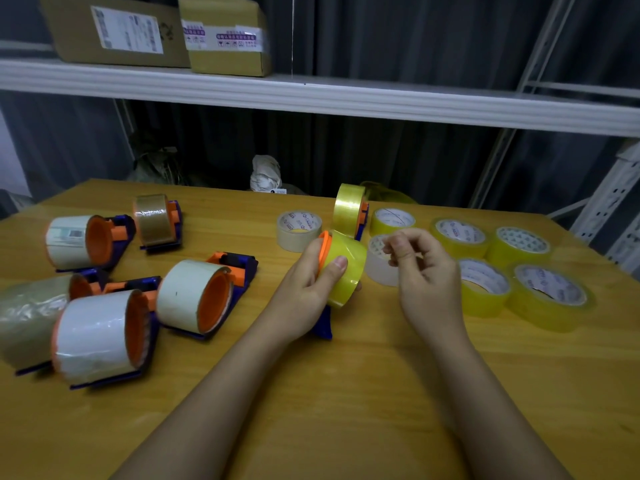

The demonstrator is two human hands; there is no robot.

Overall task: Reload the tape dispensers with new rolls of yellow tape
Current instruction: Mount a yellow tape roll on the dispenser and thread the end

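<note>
Your left hand (304,289) grips a blue-and-orange plastic tape dispenser (327,271) carrying a yellow tape roll (346,268), raised above the wooden counter (311,393); your right hand (426,271) hovers just beside it, fingers curled, pinching nothing visible; spare yellow rolls (519,268) lie right; five loaded dispensers (204,296) lie left.

Above your wooden worktop (311,393) you have a white shelf (346,98) carrying two cardboard boxes (117,29), side by side; behind the worktop sits a crumpled white bag (265,173).
</note>
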